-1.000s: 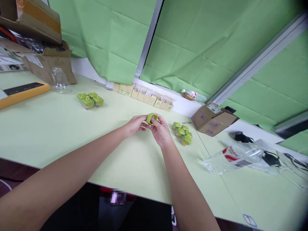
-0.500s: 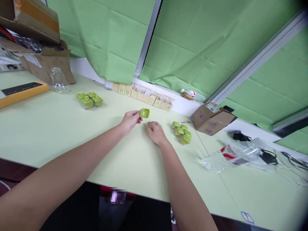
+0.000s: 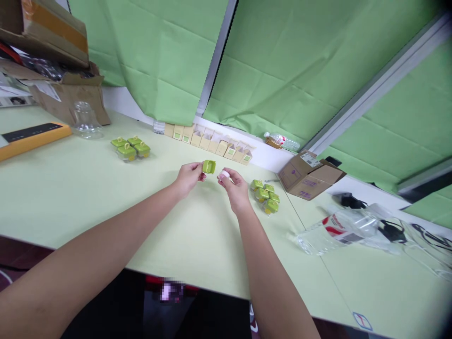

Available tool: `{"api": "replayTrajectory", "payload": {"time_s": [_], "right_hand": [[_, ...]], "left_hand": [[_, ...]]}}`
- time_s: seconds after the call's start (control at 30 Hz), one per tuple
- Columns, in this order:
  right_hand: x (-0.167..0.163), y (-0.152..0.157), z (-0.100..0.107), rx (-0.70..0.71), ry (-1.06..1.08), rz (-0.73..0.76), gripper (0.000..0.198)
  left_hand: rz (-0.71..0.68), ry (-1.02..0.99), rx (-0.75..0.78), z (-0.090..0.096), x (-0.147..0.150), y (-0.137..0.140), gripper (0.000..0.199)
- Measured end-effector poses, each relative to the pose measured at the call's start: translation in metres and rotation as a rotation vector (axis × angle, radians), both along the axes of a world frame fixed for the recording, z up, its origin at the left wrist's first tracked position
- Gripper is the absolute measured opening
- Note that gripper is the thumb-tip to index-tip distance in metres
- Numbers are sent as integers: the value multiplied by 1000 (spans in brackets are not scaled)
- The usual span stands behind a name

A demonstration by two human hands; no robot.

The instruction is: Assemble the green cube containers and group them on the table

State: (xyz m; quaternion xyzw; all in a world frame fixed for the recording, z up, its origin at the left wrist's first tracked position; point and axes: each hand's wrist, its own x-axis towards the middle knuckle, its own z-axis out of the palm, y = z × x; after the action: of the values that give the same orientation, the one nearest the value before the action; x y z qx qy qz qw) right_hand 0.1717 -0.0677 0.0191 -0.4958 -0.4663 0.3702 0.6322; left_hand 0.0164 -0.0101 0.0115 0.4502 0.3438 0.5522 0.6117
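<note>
A small green square lid (image 3: 209,166) is pinched in my left hand (image 3: 188,178), its hollow inner side facing me. Close by on the right, my right hand (image 3: 237,189) grips a small round white piece (image 3: 223,174) between thumb and fingers; its exact kind I cannot make out. The two pieces are held a short gap apart above the table. To the right of my right hand stand several small clear containers with green lids (image 3: 265,195). Another group of such green-lidded containers (image 3: 130,149) stands to the left.
A row of small cardboard boxes (image 3: 212,141) lines the back edge. On the right are a brown carton (image 3: 309,176) and a large clear plastic bottle (image 3: 335,230) lying down. At left sit a clear jar-like plastic piece (image 3: 85,121) and a yellow-and-black device (image 3: 35,136).
My right hand has come up from the tabletop, now holding the white piece. My left hand keeps the green lid and has shifted very slightly left.
</note>
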Motion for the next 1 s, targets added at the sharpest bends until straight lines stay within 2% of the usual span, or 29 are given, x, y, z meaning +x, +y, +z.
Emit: {"api": "replayTrajectory", "payload": {"time_s": [0.13,0.33,0.57,0.73,0.87,1.0], "right_hand": [[-5,-5,9,-6,254,153,38],[-7,-6,9,28,256,173,35],[-13,-9,9,45,59,108,36],[-16,-7,7,108,-49,101,37],[-17,-5,5,157,-149,55,40],[-19,-7,3,215,-270,1,31]], "left_hand": [[17,10,8,0,-2,1,24],[39,67,80,-3,-1,2,25],[25,120,211,-8,-1,5,29],[73,162,313,-10,-2,6,29],[84,172,329,-11,-2,8,27],[85,163,313,-11,-2,7,26]]}}
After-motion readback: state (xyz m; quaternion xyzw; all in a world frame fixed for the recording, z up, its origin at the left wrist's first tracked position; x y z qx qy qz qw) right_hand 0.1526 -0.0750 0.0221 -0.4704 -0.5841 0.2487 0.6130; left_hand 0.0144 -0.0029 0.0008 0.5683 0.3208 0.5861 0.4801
